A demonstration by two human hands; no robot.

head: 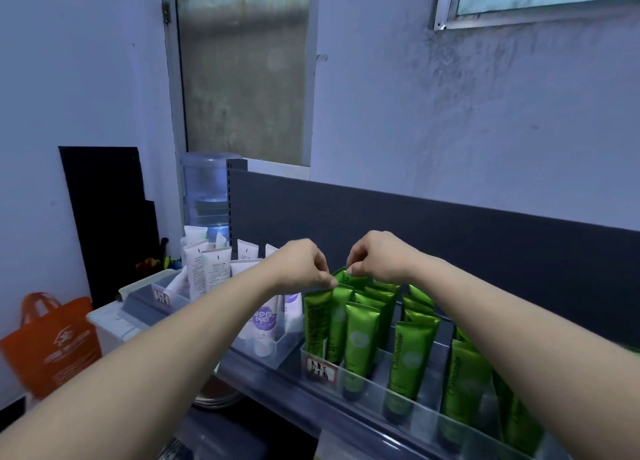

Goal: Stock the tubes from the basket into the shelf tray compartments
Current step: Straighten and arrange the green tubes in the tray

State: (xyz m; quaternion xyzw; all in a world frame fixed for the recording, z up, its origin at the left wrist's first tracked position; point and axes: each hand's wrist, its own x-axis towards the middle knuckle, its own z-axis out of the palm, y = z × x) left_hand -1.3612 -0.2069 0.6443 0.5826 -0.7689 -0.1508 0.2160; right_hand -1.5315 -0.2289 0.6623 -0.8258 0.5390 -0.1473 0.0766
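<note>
Several green tubes (358, 338) stand upright in the clear shelf tray (377, 392) on the grey shelf. Both hands are at the back of the tray's left rows. My left hand (301, 265) pinches the crimped top of a green tube (341, 277) at the rear. My right hand (377, 257) pinches the top edge of the same or a neighbouring rear tube; I cannot tell which. White tubes (207, 269) stand in another clear tray (273, 352) to the left. The basket is out of view.
A dark grey shelf back panel (450, 231) rises behind the trays. A water bottle (207, 193) stands at the far left behind the shelf. An orange bag (52, 345) sits on the floor at left. A price label (322, 369) is on the tray front.
</note>
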